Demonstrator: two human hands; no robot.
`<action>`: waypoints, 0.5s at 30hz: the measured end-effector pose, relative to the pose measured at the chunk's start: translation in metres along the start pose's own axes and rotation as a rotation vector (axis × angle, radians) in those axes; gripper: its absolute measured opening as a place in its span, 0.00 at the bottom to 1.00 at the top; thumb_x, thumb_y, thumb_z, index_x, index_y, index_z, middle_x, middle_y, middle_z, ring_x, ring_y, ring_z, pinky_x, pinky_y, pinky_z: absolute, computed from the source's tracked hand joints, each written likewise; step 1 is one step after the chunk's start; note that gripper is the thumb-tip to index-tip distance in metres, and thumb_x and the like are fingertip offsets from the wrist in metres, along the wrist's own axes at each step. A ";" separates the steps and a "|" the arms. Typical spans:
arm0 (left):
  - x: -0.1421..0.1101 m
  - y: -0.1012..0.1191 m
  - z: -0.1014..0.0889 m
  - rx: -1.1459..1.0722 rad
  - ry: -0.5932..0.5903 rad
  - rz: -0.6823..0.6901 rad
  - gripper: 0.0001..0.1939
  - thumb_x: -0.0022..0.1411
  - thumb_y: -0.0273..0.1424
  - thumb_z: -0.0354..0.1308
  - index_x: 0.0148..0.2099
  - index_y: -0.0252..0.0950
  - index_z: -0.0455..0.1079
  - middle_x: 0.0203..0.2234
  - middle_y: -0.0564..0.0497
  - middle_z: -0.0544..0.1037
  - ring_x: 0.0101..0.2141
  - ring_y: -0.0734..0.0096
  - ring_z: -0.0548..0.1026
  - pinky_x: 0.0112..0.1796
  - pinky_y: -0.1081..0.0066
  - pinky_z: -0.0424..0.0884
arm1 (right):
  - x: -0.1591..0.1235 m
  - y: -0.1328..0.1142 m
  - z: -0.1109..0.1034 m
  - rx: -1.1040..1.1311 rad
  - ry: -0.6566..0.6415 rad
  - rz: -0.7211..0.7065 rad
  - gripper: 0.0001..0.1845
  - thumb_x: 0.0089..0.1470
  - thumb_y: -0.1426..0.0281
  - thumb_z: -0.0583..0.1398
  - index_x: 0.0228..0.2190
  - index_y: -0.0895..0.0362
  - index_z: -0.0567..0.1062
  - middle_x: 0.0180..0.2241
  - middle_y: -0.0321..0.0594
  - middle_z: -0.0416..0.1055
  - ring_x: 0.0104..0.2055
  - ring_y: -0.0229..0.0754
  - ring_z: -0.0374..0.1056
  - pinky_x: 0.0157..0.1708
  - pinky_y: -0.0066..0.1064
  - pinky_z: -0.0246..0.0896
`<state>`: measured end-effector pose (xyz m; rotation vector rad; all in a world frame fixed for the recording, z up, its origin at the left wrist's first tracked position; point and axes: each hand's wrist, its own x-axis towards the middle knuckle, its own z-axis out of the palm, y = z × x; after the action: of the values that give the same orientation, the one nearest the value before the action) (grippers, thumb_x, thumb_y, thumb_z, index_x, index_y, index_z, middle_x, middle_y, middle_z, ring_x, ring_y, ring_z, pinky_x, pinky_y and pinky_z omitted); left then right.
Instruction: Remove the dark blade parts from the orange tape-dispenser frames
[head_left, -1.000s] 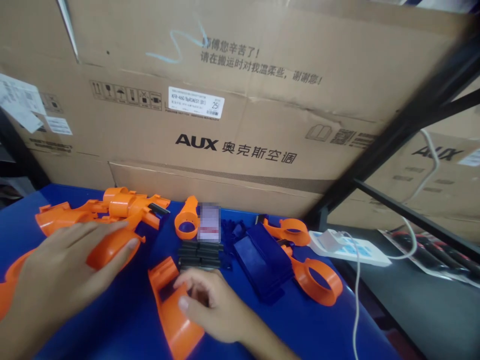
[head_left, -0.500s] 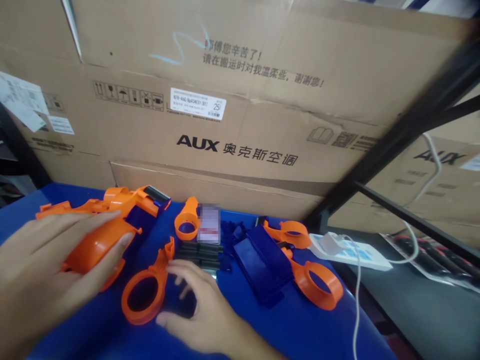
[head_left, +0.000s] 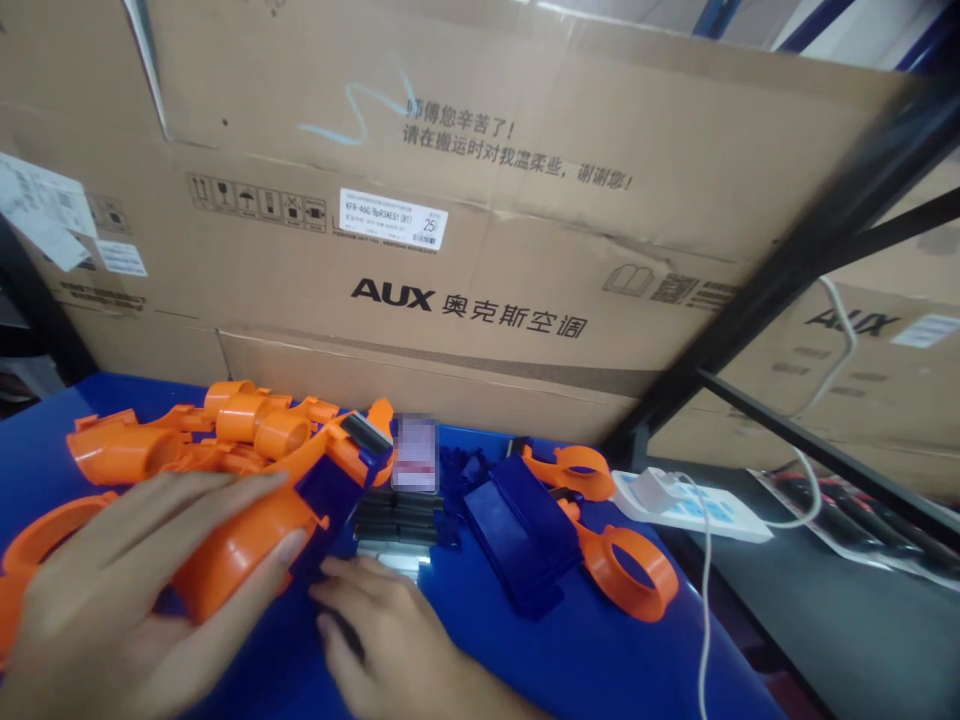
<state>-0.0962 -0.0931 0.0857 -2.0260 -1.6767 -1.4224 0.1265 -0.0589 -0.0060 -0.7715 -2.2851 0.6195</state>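
My left hand (head_left: 142,570) is wrapped round an orange tape dispenser (head_left: 240,550), thumb on the near side and fingers over the top. A blue piece (head_left: 326,492) with a dark strip sits at the dispenser's far end. Close by on the right, my right hand (head_left: 394,625) has curled fingers and thumb drawn together. Something dark shows between them, which I cannot make out. Just beyond it lie black rods (head_left: 397,515) and shiny silver strips (head_left: 401,560). More orange dispenser frames (head_left: 255,420) are piled behind my left hand, and another orange ring (head_left: 56,525) is partly covered by it.
On the blue tabletop (head_left: 480,670), flat blue parts (head_left: 521,535) and orange dispensers (head_left: 634,570) lie to the right, beside a white power strip (head_left: 697,505) with a cable. A blurred card (head_left: 415,455) stands near the back. Large cardboard boxes (head_left: 465,240) and a black frame bar (head_left: 780,270) border the table.
My left hand has moved right with the dispenser, uncovering the orange pile. My right hand's fingers have drawn in. The orange ring frame beside it no longer shows there.
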 end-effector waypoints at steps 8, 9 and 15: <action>-0.039 0.008 0.024 -0.082 -0.122 -0.103 0.20 0.58 0.49 0.68 0.53 0.54 0.77 0.48 0.52 0.85 0.49 0.42 0.81 0.53 0.43 0.75 | -0.006 0.012 -0.031 0.780 0.401 0.304 0.29 0.67 0.47 0.55 0.58 0.52 0.70 0.40 0.45 0.78 0.35 0.47 0.75 0.35 0.38 0.74; -0.046 0.010 0.029 -0.086 -0.122 -0.071 0.20 0.59 0.47 0.69 0.53 0.54 0.78 0.47 0.52 0.85 0.47 0.45 0.82 0.50 0.47 0.77 | -0.006 0.013 -0.034 0.879 0.404 0.308 0.34 0.65 0.44 0.57 0.62 0.51 0.67 0.44 0.47 0.78 0.38 0.49 0.76 0.37 0.40 0.75; -0.064 0.024 0.069 -0.508 -0.181 -0.121 0.22 0.57 0.43 0.72 0.54 0.50 0.81 0.46 0.51 0.87 0.49 0.49 0.82 0.52 0.57 0.77 | 0.001 0.019 -0.045 1.060 0.489 0.487 0.22 0.59 0.54 0.67 0.51 0.49 0.77 0.41 0.41 0.79 0.34 0.47 0.75 0.31 0.35 0.72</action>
<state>-0.0338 -0.1023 0.0123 -2.4058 -1.6532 -1.9185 0.1635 -0.0342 0.0137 -0.7812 -1.0531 1.4837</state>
